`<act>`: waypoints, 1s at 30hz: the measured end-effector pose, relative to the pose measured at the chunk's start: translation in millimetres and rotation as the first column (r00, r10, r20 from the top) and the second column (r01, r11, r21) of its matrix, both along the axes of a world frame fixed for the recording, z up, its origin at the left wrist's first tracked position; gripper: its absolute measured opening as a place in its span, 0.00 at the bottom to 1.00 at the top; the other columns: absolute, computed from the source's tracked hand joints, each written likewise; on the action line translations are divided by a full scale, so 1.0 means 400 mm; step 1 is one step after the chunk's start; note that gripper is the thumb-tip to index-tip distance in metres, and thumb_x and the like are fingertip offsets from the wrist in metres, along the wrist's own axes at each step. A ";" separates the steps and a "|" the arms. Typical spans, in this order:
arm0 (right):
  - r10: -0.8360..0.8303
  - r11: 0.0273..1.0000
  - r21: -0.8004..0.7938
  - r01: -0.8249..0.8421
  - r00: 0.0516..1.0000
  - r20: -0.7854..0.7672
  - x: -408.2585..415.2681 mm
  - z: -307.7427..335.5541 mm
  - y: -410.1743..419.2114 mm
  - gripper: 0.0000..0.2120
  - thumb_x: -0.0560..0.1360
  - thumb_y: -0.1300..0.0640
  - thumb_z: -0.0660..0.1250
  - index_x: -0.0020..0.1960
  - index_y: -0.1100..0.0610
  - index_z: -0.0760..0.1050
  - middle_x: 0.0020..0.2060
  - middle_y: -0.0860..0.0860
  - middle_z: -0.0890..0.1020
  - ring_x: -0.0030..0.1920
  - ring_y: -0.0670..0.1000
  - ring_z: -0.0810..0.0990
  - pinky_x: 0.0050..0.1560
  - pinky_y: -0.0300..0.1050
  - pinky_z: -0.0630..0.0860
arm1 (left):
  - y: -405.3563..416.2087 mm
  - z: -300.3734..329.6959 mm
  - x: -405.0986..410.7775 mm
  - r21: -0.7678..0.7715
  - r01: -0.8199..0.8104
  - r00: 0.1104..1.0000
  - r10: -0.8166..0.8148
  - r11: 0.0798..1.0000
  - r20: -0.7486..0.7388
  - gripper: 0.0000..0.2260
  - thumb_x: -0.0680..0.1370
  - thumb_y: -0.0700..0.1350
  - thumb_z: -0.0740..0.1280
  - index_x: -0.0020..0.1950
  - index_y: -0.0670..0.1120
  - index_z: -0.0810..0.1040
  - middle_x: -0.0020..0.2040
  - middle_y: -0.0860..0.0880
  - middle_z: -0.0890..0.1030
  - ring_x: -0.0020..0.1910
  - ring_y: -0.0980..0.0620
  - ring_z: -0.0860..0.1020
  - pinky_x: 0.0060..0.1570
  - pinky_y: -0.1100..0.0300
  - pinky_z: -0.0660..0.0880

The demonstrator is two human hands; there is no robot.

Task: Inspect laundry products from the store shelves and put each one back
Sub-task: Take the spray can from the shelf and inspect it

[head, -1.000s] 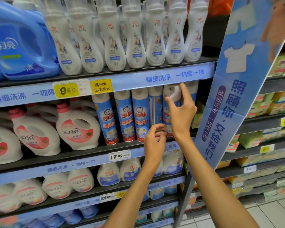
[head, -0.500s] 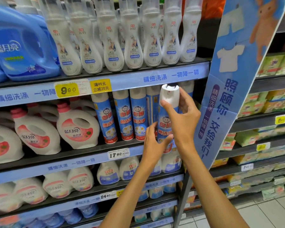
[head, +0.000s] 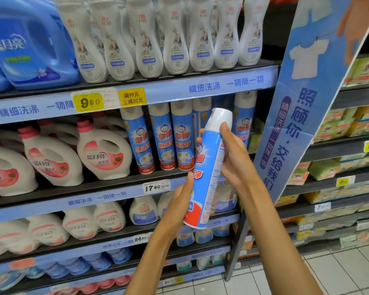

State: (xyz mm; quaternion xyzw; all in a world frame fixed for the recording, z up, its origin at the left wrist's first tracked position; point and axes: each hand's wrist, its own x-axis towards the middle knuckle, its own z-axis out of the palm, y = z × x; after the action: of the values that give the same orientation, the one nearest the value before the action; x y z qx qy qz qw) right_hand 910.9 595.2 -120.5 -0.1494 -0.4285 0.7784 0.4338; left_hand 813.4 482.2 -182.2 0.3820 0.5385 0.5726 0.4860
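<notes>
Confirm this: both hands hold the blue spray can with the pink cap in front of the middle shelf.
Not quite: the head view shows the spray can has a white cap, not pink. The left hand and right hand do both hold it before the middle shelf.

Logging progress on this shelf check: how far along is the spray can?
Done: spray can is off the shelf. In hand: right hand grips it high, left hand low, tilted for inspection. Left: return it to the gap in the can row.

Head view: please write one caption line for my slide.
Both hands, left hand and right hand, hold a blue spray can before the laundry shelves.
</notes>
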 end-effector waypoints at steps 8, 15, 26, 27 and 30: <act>0.016 0.999 0.030 -0.018 0.998 0.053 -0.015 0.008 -0.030 0.26 0.69 0.42 0.66 0.60 0.58 0.74 0.49 0.56 0.83 0.49 0.53 0.83 0.50 0.50 0.81 | -0.031 0.014 -0.016 -0.023 0.162 0.975 -0.157 0.986 0.154 0.33 0.70 0.72 0.57 0.54 0.46 0.80 0.36 0.40 0.81 0.30 0.46 0.80 0.33 0.57 0.78; -0.083 0.995 0.063 0.076 0.990 0.117 0.012 -0.018 -0.047 0.14 0.72 0.45 0.67 0.47 0.56 0.80 0.37 0.52 0.84 0.37 0.49 0.83 0.38 0.43 0.79 | -0.034 -0.026 -0.010 -0.098 0.211 0.956 -0.185 0.972 0.230 0.34 0.70 0.67 0.58 0.61 0.39 0.77 0.45 0.37 0.83 0.38 0.44 0.83 0.38 0.54 0.80; -0.441 0.891 -0.090 0.445 0.896 0.053 0.263 -0.122 -0.161 0.11 0.70 0.57 0.69 0.51 0.57 0.78 0.42 0.53 0.85 0.45 0.51 0.85 0.44 0.45 0.80 | 0.033 -0.086 0.037 -0.284 0.602 0.798 -0.573 0.746 0.187 0.27 0.74 0.65 0.62 0.55 0.44 0.81 0.42 0.42 0.83 0.35 0.47 0.81 0.37 0.56 0.79; -0.512 0.848 -0.130 0.513 0.858 0.044 0.305 -0.139 -0.190 0.09 0.70 0.58 0.68 0.49 0.58 0.79 0.43 0.54 0.85 0.47 0.52 0.85 0.45 0.46 0.81 | 0.045 -0.092 0.043 -0.291 0.670 0.742 -0.635 0.683 0.218 0.25 0.73 0.64 0.64 0.56 0.45 0.82 0.43 0.42 0.84 0.36 0.47 0.82 0.37 0.57 0.80; -0.723 0.659 -0.273 0.701 0.691 0.026 0.418 -0.199 -0.289 0.07 0.71 0.60 0.68 0.47 0.61 0.80 0.47 0.58 0.84 0.53 0.55 0.83 0.51 0.50 0.80 | 0.080 -0.115 0.108 -0.307 0.786 0.612 -0.744 0.536 0.268 0.14 0.73 0.54 0.66 0.50 0.48 0.86 0.46 0.42 0.85 0.40 0.46 0.84 0.40 0.56 0.81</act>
State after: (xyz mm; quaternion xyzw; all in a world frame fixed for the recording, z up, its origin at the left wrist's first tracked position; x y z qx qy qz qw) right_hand 1078.0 479.4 -199.9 -0.3279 -0.2105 0.6015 0.6974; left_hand 856.5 514.0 -228.1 0.4414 0.3942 0.1997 0.7810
